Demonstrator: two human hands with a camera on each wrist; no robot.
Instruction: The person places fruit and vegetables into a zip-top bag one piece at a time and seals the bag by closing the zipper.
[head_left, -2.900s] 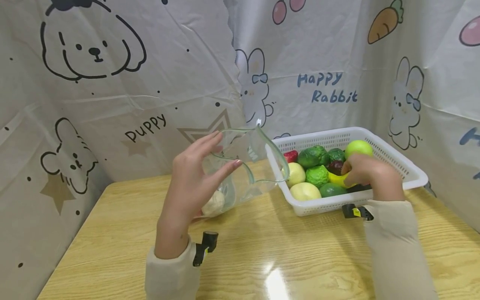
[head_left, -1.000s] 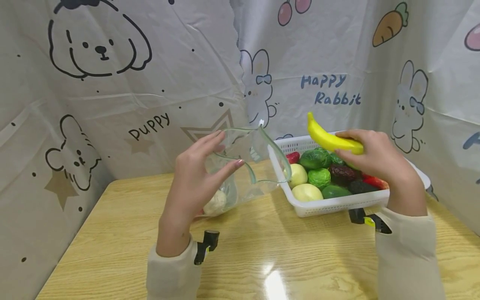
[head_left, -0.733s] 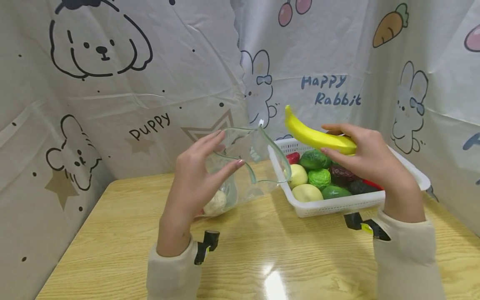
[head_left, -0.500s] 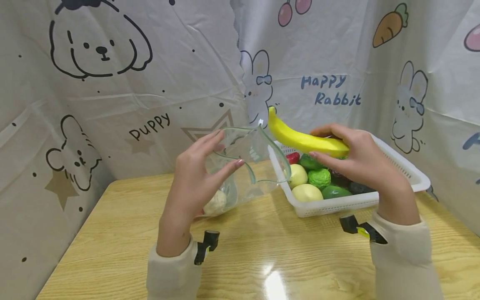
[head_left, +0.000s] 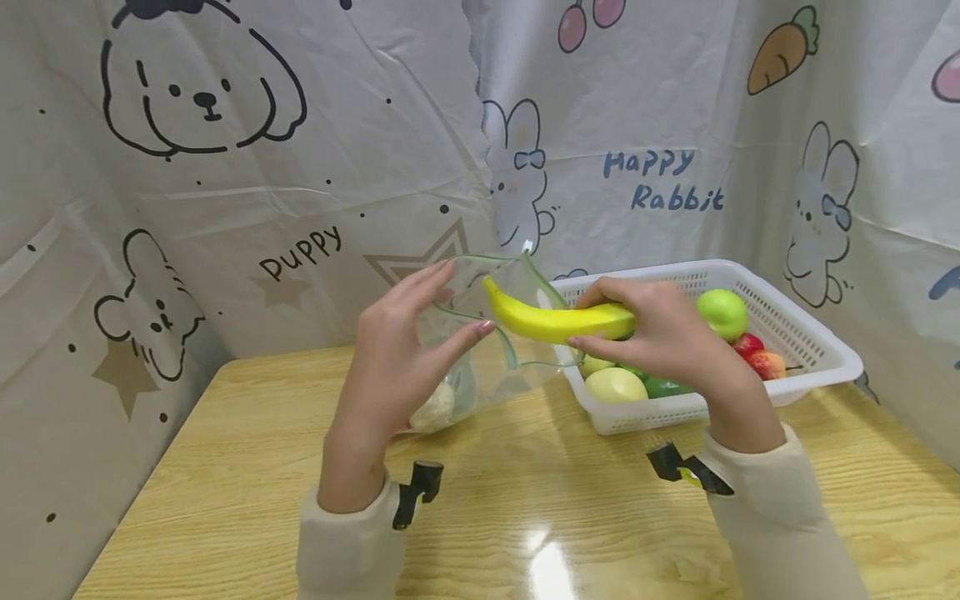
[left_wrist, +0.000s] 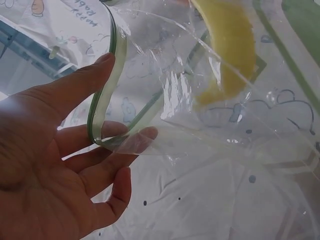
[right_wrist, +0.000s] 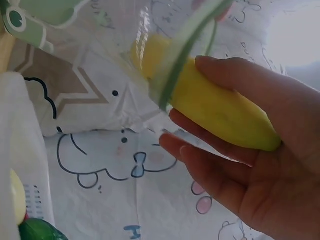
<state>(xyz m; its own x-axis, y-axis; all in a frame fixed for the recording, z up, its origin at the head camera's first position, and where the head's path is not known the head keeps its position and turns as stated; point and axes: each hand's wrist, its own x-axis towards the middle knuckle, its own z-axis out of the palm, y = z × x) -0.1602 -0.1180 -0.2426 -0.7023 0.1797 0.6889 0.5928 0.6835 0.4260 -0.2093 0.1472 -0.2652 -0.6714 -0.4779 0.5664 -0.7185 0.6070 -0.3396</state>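
In the head view my left hand (head_left: 397,333) holds a clear zip-lock bag (head_left: 487,383) by its green-edged mouth, thumb and fingers spread along the rim. A pale, round lumpy thing (head_left: 435,408) lies low inside the bag. My right hand (head_left: 667,333) grips a yellow banana (head_left: 540,321) near one end, between thumb and fingers. The banana's far end is inside the bag's mouth; the right wrist view shows the green rim (right_wrist: 172,75) crossing over the banana (right_wrist: 220,110). Through the plastic, the left wrist view also shows the banana (left_wrist: 230,50).
A white perforated basket (head_left: 817,367) stands at the right with a green apple (head_left: 722,314), red fruit (head_left: 765,364) and a pale yellow fruit (head_left: 617,386); my right hand hides part of its contents. The wooden table (head_left: 480,517) meets printed cloth walls behind.
My right hand has lifted the banana out of the basket and carried it left, until its tip entered the bag's mouth. The left hand has kept nearly the same place.
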